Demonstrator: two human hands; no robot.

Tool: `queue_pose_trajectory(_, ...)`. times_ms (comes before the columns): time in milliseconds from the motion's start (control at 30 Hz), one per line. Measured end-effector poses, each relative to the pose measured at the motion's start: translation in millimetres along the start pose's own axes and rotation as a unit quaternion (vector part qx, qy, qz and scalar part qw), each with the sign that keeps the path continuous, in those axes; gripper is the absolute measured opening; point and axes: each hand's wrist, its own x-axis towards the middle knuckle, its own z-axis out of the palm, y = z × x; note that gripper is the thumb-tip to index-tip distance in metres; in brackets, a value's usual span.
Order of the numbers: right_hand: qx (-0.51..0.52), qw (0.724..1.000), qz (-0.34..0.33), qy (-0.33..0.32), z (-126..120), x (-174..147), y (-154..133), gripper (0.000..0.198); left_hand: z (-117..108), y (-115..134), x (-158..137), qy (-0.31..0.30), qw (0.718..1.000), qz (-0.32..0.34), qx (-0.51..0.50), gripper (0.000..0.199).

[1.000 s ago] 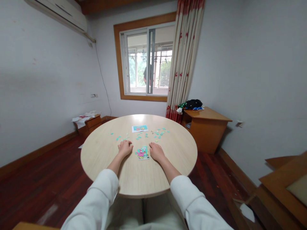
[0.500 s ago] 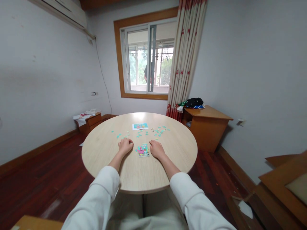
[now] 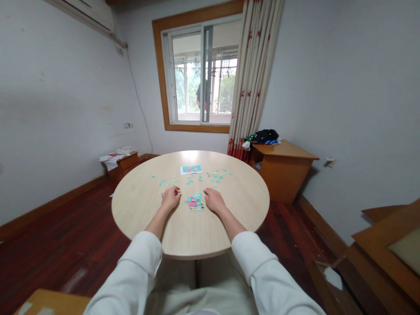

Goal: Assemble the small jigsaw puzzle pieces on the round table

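Observation:
A partly joined jigsaw puzzle [image 3: 195, 202] with pink, teal and white parts lies on the round table [image 3: 193, 238], between my two hands. To its left, my left hand [image 3: 170, 197] rests on the tabletop, fingers loosely bent and apart, with nothing visible in them. My right hand [image 3: 214, 199] lies at the puzzle's right edge, fingers stretched forward and low on the table; its fingertips are near the puzzle's upper right corner. Several loose teal puzzle pieces [image 3: 219, 176] are scattered beyond my right hand, and more pieces [image 3: 162, 182] lie beyond my left.
Farther back on the table lies a printed picture sheet [image 3: 191, 169]. A wooden desk [image 3: 288, 170] with dark cloth [image 3: 266, 136] on it stands at the right, by the curtain [image 3: 251, 83]. Someone in dark clothing [image 3: 203, 94] is beyond the window. A low cabinet [image 3: 127, 162] is at left.
The view has tipped slightly, so most things sit a little higher in the picture. Both hands stay beside the puzzle, with hardly any movement.

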Motion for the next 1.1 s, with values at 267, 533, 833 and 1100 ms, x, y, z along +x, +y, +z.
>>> queue_pose_trajectory(267, 0.017, 1.0, 0.002, 0.005, -4.0, -2.1, -2.2, 0.041, -5.1, 3.6, -5.9, 0.009, 0.997, -0.037, 0.071, 0.022)
queue_pose_trajectory(533, 0.017, 1.0, -0.001, 0.01, -5.3, -4.2, -1.9, 0.04, -7.4, 1.2, -12.1, -0.007, 0.999, -0.01, 0.048, 0.016)
queue_pose_trajectory(833, 0.106, 0.994, -0.009, 0.029, -2.9, -12.1, 4.8, 0.035, -6.4, -6.2, -23.3, -0.014, 0.999, 0.039, 0.032, 0.017)
queue_pose_trajectory(1100, 0.158, 0.986, 0.031, 0.031, 0.9, -8.0, 9.1, 0.031, -10.4, -3.1, -24.2, 0.002, 0.999, 0.008, 0.042, 0.019)
